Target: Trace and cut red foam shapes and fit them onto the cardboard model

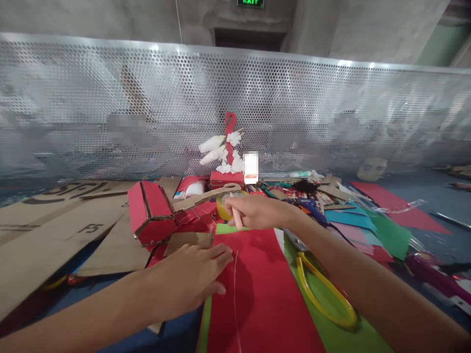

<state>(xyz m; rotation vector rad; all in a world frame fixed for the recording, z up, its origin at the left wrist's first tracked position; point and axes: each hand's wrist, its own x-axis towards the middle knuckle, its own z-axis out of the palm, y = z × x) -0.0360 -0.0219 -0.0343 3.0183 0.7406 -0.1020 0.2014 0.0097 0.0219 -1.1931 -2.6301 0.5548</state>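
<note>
Rests left hand (191, 274), unclenched, at long left side of red sheet (274, 294); holds right hand (257, 212) near far end, cannot tell grip.

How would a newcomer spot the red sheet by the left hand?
From the perforated metal screen, come down past the right hand. The red sheet lies there, left hand over its edge. Unlike the red piece at far right, it bears a long pale line.

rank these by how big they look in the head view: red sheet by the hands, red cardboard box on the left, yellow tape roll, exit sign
1. Red sheet
2. Red cardboard box
3. Yellow tape roll, partly hidden
4. Exit sign, cut off by the top edge
</note>
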